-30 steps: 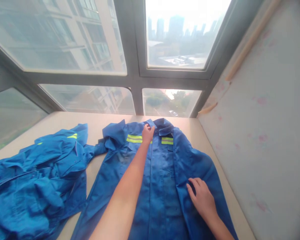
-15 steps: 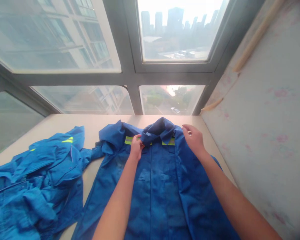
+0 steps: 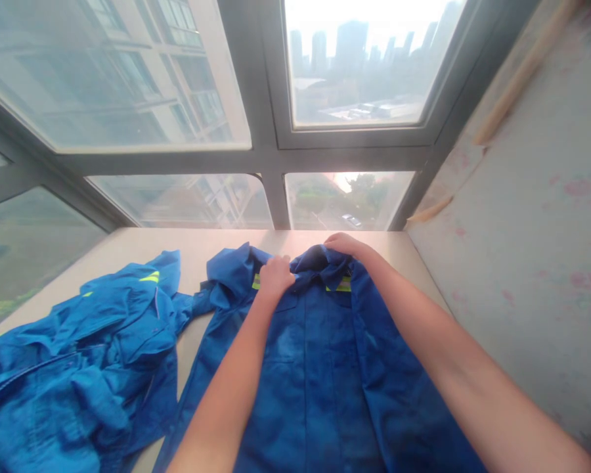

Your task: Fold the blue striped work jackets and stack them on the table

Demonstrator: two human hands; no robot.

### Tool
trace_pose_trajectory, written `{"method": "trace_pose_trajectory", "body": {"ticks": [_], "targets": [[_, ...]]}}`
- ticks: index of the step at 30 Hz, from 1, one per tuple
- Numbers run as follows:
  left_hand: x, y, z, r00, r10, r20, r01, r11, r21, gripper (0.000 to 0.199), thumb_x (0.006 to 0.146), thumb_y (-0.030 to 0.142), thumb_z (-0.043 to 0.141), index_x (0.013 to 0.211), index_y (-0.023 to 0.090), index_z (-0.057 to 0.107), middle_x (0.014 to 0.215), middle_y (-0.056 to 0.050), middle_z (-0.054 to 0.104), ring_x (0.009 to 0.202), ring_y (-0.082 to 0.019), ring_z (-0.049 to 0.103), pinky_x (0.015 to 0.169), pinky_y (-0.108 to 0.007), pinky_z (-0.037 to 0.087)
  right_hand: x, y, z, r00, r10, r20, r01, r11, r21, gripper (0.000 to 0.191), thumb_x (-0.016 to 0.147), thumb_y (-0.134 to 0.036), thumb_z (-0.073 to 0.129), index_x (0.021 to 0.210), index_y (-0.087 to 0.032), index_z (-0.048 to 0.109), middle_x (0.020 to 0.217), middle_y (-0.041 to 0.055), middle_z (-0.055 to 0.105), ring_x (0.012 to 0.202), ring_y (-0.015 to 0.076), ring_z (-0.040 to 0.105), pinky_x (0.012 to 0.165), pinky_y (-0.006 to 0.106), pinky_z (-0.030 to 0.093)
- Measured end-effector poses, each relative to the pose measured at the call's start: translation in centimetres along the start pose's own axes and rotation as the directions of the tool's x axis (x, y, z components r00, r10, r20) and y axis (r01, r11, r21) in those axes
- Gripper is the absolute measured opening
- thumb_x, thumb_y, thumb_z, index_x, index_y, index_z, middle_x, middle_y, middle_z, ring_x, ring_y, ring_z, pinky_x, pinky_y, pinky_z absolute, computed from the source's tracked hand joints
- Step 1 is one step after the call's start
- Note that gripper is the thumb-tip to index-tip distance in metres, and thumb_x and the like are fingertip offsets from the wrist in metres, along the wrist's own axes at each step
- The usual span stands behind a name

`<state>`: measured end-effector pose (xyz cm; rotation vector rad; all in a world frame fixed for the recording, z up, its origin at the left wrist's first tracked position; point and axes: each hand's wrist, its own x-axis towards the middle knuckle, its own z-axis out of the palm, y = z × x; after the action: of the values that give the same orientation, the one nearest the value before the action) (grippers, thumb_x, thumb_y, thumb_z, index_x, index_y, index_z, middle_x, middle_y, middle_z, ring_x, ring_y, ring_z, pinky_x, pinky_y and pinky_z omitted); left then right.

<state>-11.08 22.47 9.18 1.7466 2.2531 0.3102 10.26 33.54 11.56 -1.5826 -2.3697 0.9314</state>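
Observation:
A blue work jacket with yellow-green and grey reflective strips lies spread front up, its collar toward the window. At the left side of the collar, my left hand is closed on the cloth, its fingertips partly hidden. My right hand grips the back right of the collar, with its fingers curled over the far edge. The right sleeve in view is folded down along the jacket's front, while the left one is bunched toward the side.
A second blue garment, crumpled and with yellow-green marks, lies to the left, touching the jacket's sleeve. Both rest on a pale ledge below grey-framed windows. A flower-patterned wall borders the right side.
My right hand has moved left from the jacket's shoulder to the back of the collar. My left hand has turned over at the collar's left side. The view has shifted slightly.

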Motion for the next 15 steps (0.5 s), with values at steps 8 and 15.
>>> {"method": "trace_pose_trajectory", "body": {"ticks": [8,15], "targets": [[3.5,1.5,-0.5,0.982,0.184,0.037,-0.188,0.964,0.191,0.021,0.084,0.028,0.059,0.101,0.022,0.070,0.104,-0.011,0.072,0.101,-0.029,0.068,0.083,-0.037,0.052,-1.0,2.0,-0.5,0.997,-0.061,-0.056,0.057,0.996,-0.062,0.024,0.086,-0.024,0.052,0.078,-0.013,0.072,0.077,0.0036,0.071,0.073,0.0148,0.061,0.065,0.021,0.040],[4.4,2.5,-3.5,0.973,0.211,-0.097,-0.181,0.950,0.255,0.031,0.095,0.037,0.045,0.102,0.023,0.071,0.100,-0.012,0.072,0.098,-0.028,0.068,0.082,-0.038,0.052,-0.8,3.1,-0.9,0.970,-0.003,-0.243,-0.028,0.992,-0.125,0.032,0.091,-0.024,0.052,0.120,-0.017,0.065,0.103,0.0055,0.074,0.090,0.0156,0.064,0.077,0.022,0.044]]}}
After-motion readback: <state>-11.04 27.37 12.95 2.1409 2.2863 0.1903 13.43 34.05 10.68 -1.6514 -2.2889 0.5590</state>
